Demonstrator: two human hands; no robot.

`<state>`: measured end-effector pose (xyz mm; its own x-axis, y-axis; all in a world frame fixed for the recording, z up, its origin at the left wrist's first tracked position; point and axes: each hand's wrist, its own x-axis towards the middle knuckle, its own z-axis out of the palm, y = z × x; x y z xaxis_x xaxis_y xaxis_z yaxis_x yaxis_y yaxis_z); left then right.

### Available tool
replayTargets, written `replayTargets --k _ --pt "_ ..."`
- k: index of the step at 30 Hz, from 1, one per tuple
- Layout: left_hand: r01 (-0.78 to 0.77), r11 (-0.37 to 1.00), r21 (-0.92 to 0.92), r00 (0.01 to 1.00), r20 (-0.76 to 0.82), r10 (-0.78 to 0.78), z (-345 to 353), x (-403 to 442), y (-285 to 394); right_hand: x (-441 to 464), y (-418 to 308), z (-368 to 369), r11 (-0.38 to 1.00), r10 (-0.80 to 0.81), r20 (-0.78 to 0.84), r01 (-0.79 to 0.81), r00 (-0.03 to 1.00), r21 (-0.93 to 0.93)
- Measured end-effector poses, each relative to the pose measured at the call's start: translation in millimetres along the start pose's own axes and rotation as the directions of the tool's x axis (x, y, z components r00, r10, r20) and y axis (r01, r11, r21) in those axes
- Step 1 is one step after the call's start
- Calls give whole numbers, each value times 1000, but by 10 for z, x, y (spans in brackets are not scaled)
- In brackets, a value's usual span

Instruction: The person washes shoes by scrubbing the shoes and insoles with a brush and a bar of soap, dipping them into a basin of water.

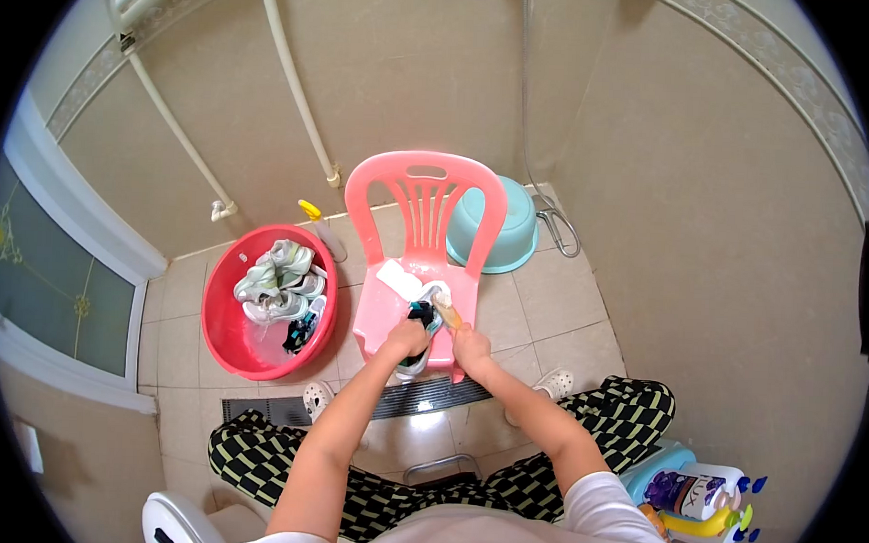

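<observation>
Tiled floor [567, 310] | 2 basins [224, 336] near chair [379, 317] | left fingers [416, 330] grip shoe [436, 293] | right fingers [464, 337] grip brush [447, 314]

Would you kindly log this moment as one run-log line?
left hand: gripping shoe | right hand: holding brush | shoe: over pink chair | red basin: other shoes

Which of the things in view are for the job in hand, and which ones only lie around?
Seem to belong:
- shoe in the left hand
- brush in the right hand
- pink chair under the shoe
- red tub with more shoes

Seem just lying about:
- blue basin behind the chair
- bottles near the right knee

Unclear: yellow-topped bottle.
</observation>
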<state>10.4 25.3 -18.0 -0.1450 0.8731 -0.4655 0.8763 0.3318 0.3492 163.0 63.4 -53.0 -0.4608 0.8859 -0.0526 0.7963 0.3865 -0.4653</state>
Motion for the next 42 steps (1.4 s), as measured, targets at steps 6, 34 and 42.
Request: replayTargets --k 6,34,42 --pt "0 999 52 1000 4 0 40 67 -23 -179 -65 -75 998 40 32 -41 999 38" --pt "-41 997 -64 997 -71 36 -36 -40 -72 708 -38 -22 979 87 46 -94 995 181" --pt "-20 993 -114 992 -123 6 -41 -85 -59 330 -10 -78 946 185 95 -204 978 252"
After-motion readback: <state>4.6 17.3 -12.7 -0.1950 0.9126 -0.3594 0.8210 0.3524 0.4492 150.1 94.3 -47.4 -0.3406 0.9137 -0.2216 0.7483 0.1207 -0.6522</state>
